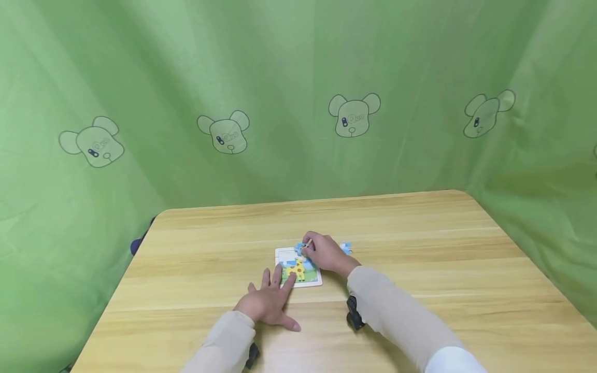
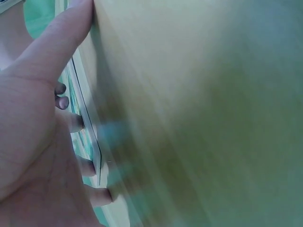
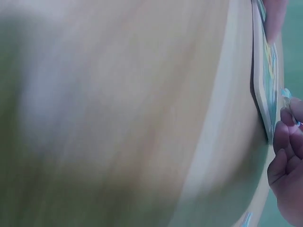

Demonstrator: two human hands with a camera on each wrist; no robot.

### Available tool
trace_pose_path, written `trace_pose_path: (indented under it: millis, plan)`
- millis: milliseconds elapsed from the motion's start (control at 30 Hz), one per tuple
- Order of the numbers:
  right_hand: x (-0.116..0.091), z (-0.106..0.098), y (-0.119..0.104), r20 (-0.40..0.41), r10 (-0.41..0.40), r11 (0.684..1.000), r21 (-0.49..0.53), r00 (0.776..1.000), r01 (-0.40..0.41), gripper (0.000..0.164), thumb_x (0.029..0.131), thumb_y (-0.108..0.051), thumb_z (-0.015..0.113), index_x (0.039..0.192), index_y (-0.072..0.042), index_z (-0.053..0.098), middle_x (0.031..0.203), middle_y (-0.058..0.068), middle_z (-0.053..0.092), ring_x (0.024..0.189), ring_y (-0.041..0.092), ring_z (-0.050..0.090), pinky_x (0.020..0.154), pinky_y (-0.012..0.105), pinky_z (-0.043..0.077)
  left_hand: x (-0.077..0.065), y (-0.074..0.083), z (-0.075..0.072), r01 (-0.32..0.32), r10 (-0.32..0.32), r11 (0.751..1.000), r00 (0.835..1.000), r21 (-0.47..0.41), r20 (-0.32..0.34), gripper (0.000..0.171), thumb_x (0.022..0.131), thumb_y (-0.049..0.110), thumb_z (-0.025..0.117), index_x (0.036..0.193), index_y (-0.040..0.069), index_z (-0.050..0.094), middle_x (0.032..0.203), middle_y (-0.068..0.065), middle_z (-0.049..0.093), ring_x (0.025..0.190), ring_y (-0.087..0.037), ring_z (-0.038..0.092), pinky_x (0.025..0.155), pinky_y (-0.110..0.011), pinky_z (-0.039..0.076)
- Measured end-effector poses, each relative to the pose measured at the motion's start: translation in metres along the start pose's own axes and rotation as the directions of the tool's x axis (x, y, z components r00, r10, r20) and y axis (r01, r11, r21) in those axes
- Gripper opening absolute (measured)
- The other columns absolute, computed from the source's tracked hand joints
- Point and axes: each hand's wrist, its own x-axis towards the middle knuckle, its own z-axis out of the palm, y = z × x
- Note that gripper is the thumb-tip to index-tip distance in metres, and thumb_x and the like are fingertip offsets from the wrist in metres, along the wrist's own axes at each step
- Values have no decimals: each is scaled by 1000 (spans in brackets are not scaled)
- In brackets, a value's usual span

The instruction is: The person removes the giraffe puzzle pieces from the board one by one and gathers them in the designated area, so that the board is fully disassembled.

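A small white-framed jigsaw puzzle with a yellow giraffe on it lies mid-table. Its upper left part shows bare white backing. My left hand is spread out, fingertips resting on the puzzle's lower left edge and thumb out over the wood. Over the puzzle's upper right, my right hand pinches a blue puzzle piece between thumb and fingers. The right wrist view also shows this puzzle piece at the fingertips, just above the board. Beyond the right hand lies another blue puzzle piece, partly covered by that hand.
The wooden table has rounded far corners. A green curtain printed with bear heads hangs behind it and along both sides. Black wrist devices sit under both sleeves. Something dark purple shows beyond the table's left edge.
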Motion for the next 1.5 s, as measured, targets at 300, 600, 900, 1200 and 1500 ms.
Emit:
trace_pose_path:
  millis: [300, 600, 900, 1200, 1500]
  plan:
    - [-14, -19, 15, -18, -21, 999, 41, 1000, 22, 18, 92, -19, 61, 107, -9, 60, 74, 0, 56, 64, 13, 51, 61, 26, 44, -2, -2, -1, -2, 2, 1000, 1000, -13, -5, 118, 61, 71, 69, 153, 21, 13, 158, -20, 1, 141, -47, 6, 100, -74, 20]
    - [-33, -56, 47, -46, 11, 995, 103, 999, -7, 19, 91, -14, 60, 107, -4, 59, 76, 10, 60, 54, 14, 51, 48, 25, 46, -1, 0, -1, -21, 21, 999, 1000, -27, -15, 117, 62, 68, 71, 152, 20, 14, 157, -20, 2, 141, -47, 6, 100, -74, 20]
    - [-53, -85, 82, -56, 63, 995, 87, 996, -58, 21, 92, -11, 58, 109, 2, 59, 79, 12, 62, 59, 17, 54, 51, 27, 48, -1, 1, 0, -24, 24, 999, 1000, -31, -12, 117, 62, 67, 72, 152, 20, 14, 157, -20, 1, 141, -48, 6, 100, -74, 20]
    - [-53, -90, 96, -81, 90, 996, 22, 993, -89, 17, 89, -10, 61, 103, 1, 61, 79, 7, 62, 68, 15, 52, 61, 26, 44, -5, -3, -1, -19, 18, 998, 999, -53, -27, 117, 61, 67, 72, 152, 20, 15, 157, -21, 1, 140, -49, 6, 99, -75, 19]
    - [-53, -85, 103, -149, 135, 989, -44, 980, -143, 26, 85, -18, 68, 104, 0, 62, 83, 7, 58, 75, 19, 51, 66, 31, 43, -2, -1, 3, -32, 31, 997, 999, -70, -19, 117, 61, 67, 72, 152, 20, 15, 157, -21, 0, 140, -49, 5, 99, -76, 17]
